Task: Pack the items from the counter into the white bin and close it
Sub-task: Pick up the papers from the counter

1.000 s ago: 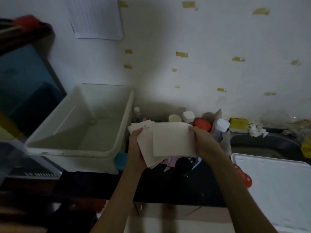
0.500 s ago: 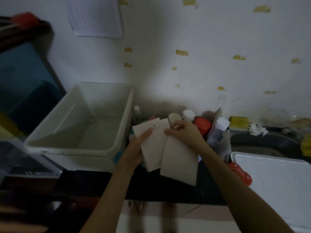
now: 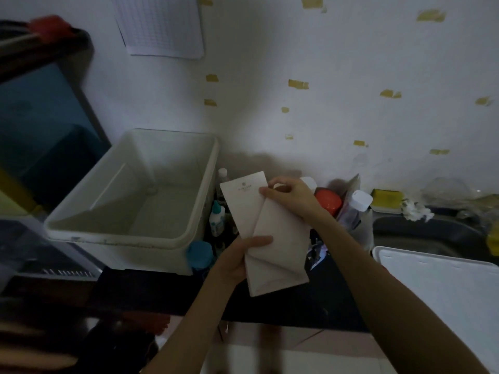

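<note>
Two pale flat paper packets (image 3: 272, 238) overlap upright above the dark counter (image 3: 297, 300). My left hand (image 3: 240, 257) holds their lower left edge, thumb across the front. My right hand (image 3: 289, 195) pinches the top of the front packet. The white bin (image 3: 129, 233) stands open and empty at the left, beside the packets. Its white lid (image 3: 445, 290) lies flat at the right. Behind the packets stand small bottles and jars, among them a red-capped jar (image 3: 328, 201), a white-capped bottle (image 3: 357, 202) and a small blue-capped bottle (image 3: 217, 215).
A blue-lidded container (image 3: 199, 255) sits against the bin's front right corner. A dark sink (image 3: 432, 236) lies at the right, with a yellow sponge (image 3: 386, 201) on its rim. The wall is close behind. A dark shelf (image 3: 40, 49) stands at the left.
The packets have been turned from sideways to upright and drawn together. My right hand rose to the top of the front packet; my left hand slid down to the lower edge.
</note>
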Demonstrator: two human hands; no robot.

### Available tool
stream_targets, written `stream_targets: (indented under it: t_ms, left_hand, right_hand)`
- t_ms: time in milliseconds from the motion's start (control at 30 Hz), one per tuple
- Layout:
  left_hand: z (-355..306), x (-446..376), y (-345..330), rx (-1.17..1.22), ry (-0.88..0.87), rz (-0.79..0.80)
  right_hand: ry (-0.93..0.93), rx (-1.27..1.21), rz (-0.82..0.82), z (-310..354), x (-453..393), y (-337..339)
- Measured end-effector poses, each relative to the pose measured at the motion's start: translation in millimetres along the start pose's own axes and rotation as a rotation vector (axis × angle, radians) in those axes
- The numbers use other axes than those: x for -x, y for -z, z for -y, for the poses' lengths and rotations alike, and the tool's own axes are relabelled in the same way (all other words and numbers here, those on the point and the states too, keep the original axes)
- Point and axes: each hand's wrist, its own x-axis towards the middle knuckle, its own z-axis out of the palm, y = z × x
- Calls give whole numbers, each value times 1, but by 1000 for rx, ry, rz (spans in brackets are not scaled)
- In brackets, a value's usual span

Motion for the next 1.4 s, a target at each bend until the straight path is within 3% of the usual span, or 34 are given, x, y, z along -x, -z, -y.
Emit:
stream_targets:
  t_ms: [133, 300, 367, 567, 667, 733, 833, 967, 1100, 1267, 1400]
  left_hand:
    - [4, 2, 3, -39, -5, -24]
    - [10, 3, 7, -6, -11, -84]
    - [8, 3, 10, 39, -34, -136]
    - [-2, -8, 16, 256, -91, -154]
    - [-4, -12, 14, 214, -87, -112]
    - [-3, -12, 14, 164, -86, -139]
    - [-1, -14, 19, 114, -81, -173]
    - [-8, -13, 16, 116, -78, -184]
    - [-13, -15, 15, 218, -138, -95]
    - [-18, -23, 24, 287, -246, -180]
    - [-12, -23, 23, 368, -272, -151]
  right_hand:
    - [-15, -113, -95, -1, -10, 5]
    - [-19, -388, -398, 15, -23, 23]
    - [-4, -380, -469, 17, -19, 32]
    - [-39, 25, -318, -27, 6, 9]
    - [23, 84, -333, -40, 16, -7]
    - [-29, 92, -359, -45, 18, -14]
    - [-181, -45, -327, -44, 20, -17]
    - [-324, -389, -58, -31, 19, 0]
    - [-447, -642, 45, -17, 17, 12]
    - [-501, -912, -60, -16, 17, 13]
    - [-535, -1062, -88, -15, 30, -2]
